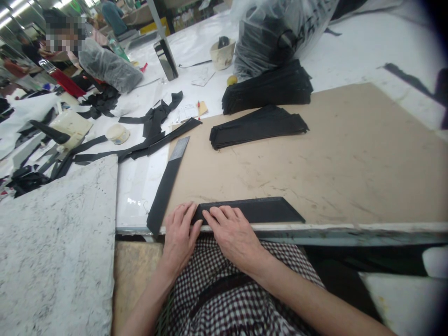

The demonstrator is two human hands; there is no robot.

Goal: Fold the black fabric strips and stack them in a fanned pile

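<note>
At the far left lies a speckled slab [56, 242], with black offcuts [105, 151] and a tape roll [118, 133] beyond it on the white worktop [140, 186]; next comes a long black strip [168, 184] with a grey end, lying slanted along the left edge of the brown board [350, 154]. The left hand [180, 233] rests palm down at the board's near edge, fingers spread, its grip released, the fingertips just touching the left end of the black piece [266, 211]; the right hand [233, 231] lies beside it, flat and unclenched, fingers pressing that same end down, grasping nothing. The piece stretches rightwards along the near edge, ending in a slanted point. Further back sit a nearer stack [257, 126] and a farther stack [269, 88] of like pieces, below a full plastic bag [276, 28]; so the work looks part-way along, one piece in hand and many piled, though which pile is finished cannot be told.
</note>
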